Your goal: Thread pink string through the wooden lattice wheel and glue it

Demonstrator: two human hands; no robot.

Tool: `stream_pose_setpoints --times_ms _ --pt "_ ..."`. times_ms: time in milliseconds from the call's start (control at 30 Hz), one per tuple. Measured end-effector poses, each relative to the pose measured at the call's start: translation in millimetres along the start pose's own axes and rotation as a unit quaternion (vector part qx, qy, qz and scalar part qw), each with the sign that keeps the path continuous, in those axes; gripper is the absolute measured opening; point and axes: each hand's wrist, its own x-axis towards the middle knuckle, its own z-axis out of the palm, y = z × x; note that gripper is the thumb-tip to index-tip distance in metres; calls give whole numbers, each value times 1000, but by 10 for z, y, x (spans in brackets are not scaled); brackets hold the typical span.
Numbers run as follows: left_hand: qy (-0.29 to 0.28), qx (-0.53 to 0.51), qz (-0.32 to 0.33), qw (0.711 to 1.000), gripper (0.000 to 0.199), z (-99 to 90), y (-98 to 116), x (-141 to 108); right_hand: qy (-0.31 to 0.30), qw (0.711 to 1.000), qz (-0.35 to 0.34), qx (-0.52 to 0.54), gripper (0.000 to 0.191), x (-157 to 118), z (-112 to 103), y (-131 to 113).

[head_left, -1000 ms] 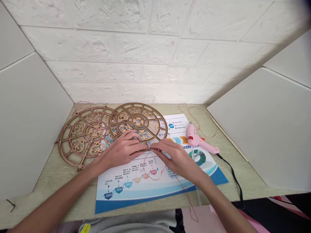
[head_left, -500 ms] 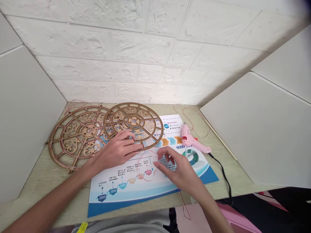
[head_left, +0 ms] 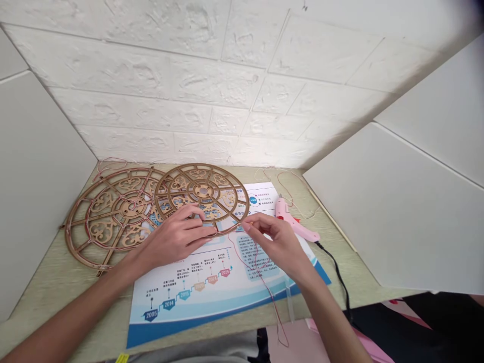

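Observation:
My left hand [head_left: 181, 234] presses near the front rim of the smaller brown openwork disc [head_left: 196, 165], its fingertips against the rim and a thin wire. At the disc's front right edge, my right hand [head_left: 270, 237] pinches the pinkish wire [head_left: 273, 297] between thumb and forefinger. The wire loops down over the printed sheet [head_left: 181, 322] and hangs past the table's front edge. A larger openwork disc [head_left: 77, 252] with wire along its rings lies to the left, partly under the smaller one.
A pink glue gun [head_left: 298, 227] lies right of my right hand, its black cable [head_left: 342, 280] running off the front edge. Loose wire [head_left: 289, 184] curls behind it. A white brick-pattern wall [head_left: 212, 75] stands behind, with pale panels on both sides.
My right hand has moved up to the smaller disc's rim, bringing the wire against it. My left hand stays at the rim. The whole view has shifted slightly.

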Motion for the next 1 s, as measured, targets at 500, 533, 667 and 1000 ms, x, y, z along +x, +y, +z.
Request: stream_pose_setpoints --times_ms 500,533,667,1000 --pt "-1 0 -2 1000 17 41 -14 -36 35 977 -100 -182 22 18 29 81" --pt "-1 2 -1 1000 17 42 -13 -34 42 969 -132 -205 20 8 35 82" --pt "4 4 -1 1000 18 43 -9 -26 72 932 -242 -261 14 -25 82 136" --pt "9 2 7 1000 16 71 -19 -54 87 921 -260 -277 15 -114 125 242"
